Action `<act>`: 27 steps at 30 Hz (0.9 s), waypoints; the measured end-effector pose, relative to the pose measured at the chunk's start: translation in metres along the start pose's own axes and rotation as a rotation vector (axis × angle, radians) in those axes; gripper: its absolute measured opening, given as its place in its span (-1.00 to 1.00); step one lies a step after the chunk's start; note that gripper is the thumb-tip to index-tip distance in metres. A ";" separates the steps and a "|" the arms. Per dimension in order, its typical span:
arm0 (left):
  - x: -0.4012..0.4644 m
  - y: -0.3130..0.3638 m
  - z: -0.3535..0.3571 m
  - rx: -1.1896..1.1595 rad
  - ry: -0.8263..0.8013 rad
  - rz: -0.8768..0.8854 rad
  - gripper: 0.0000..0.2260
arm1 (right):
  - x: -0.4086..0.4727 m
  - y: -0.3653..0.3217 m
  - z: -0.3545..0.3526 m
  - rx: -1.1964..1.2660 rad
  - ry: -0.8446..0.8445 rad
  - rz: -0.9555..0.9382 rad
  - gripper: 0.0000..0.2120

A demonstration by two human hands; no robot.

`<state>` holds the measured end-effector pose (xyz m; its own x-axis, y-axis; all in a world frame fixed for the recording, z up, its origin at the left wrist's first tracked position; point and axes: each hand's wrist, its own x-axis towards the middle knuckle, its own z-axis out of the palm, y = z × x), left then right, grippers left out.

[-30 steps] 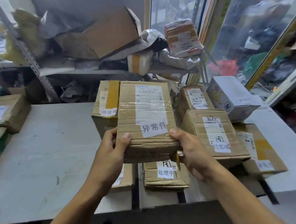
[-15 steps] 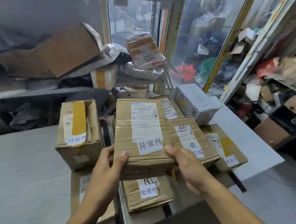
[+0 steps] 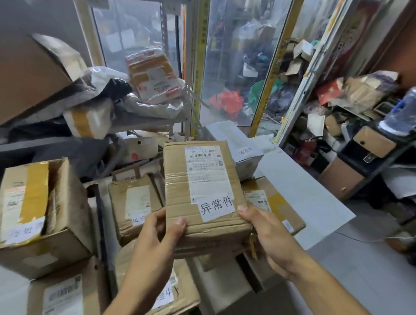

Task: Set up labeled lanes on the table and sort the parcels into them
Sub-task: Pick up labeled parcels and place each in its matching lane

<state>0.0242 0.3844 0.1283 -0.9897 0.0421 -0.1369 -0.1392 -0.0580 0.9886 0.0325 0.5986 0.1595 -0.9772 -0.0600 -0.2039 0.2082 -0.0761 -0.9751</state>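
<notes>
parcel (image 3: 201,193) gripped by both hands, above table (image 3: 304,186)

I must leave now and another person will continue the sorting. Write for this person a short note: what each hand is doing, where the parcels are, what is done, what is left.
Left hand and right hand: both grip the near end of the held parcel, one at each corner, above the table. Its handwritten tag reads 异常件.
The white box behind it carries the same tag; that is probably its lane.
Done: several tagged parcels lie on the table, among them the large box with yellow tape at left and the box with the 中 tag below the hands.
Left: set the held parcel down in its lane. Whether more parcels wait, I cannot tell.
</notes>
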 end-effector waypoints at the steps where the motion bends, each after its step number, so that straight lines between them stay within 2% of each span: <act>1: 0.002 0.001 0.011 0.007 0.005 0.004 -0.51 | 0.002 -0.001 -0.012 -0.004 -0.002 0.005 -0.59; 8: 0.013 0.007 0.110 0.018 -0.004 0.000 -0.62 | 0.001 -0.030 -0.115 -0.124 0.021 0.015 -0.74; 11: 0.014 0.005 0.155 0.011 -0.039 -0.058 -0.68 | 0.005 -0.035 -0.167 -0.243 0.073 0.076 -0.61; 14: 0.013 -0.001 0.195 0.040 -0.053 -0.096 -0.71 | 0.009 -0.029 -0.213 -0.309 0.070 0.146 -0.67; 17: 0.012 -0.014 0.227 0.065 -0.058 -0.150 -0.72 | 0.015 -0.014 -0.249 -0.352 0.074 0.185 -0.61; 23: 0.019 -0.051 0.262 0.151 -0.033 -0.269 -0.70 | 0.030 0.025 -0.288 -0.353 0.085 0.289 -0.62; 27: 0.033 -0.066 0.272 0.163 -0.014 -0.347 -0.73 | 0.049 0.046 -0.292 -0.334 0.113 0.290 -0.65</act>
<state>0.0094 0.6606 0.0760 -0.8840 0.0449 -0.4654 -0.4575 0.1219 0.8808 -0.0179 0.8831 0.0790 -0.8829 0.0795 -0.4627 0.4668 0.2543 -0.8470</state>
